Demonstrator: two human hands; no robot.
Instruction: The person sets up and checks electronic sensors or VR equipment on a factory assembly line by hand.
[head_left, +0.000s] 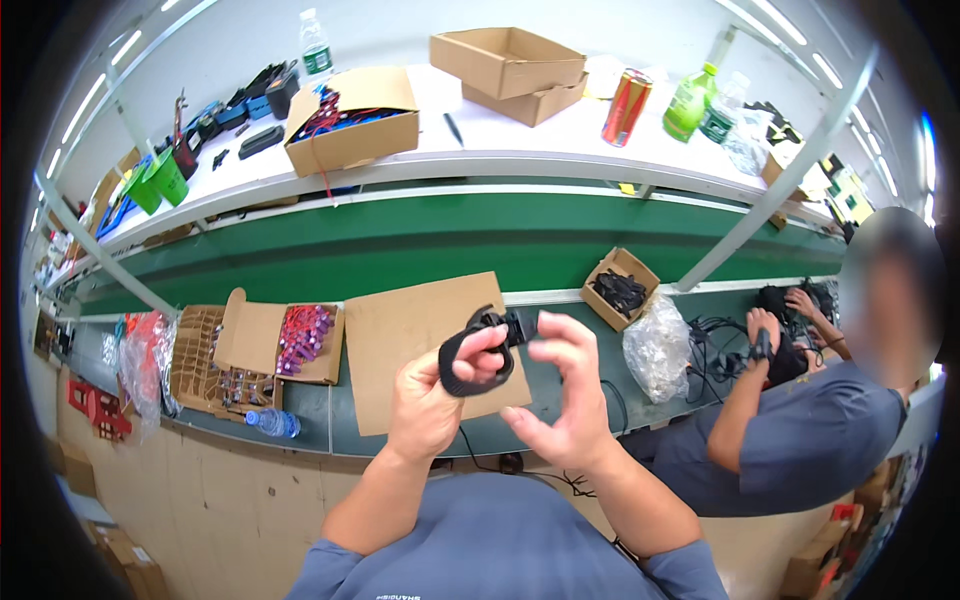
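My left hand (424,408) is closed on a looped black strap (462,372) with a small black device (514,328) at its upper right end. The strap curls around the fingers, and I cannot tell what kind of device it is. Just to the right, my right hand (568,395) is open, its thumb and fingers spread apart. Its fingertips come close to the device; whether they touch it I cannot tell. Both hands are raised over a flat cardboard sheet (400,345) on the green bench.
Left of the sheet stand a divided cardboard box (195,365), a box of purple-red parts (305,338) and a lying water bottle (273,423). To the right are a box of black parts (620,290), a plastic bag (657,350), cables (708,345) and a co-worker (800,430). A shelf (540,170) spans behind.
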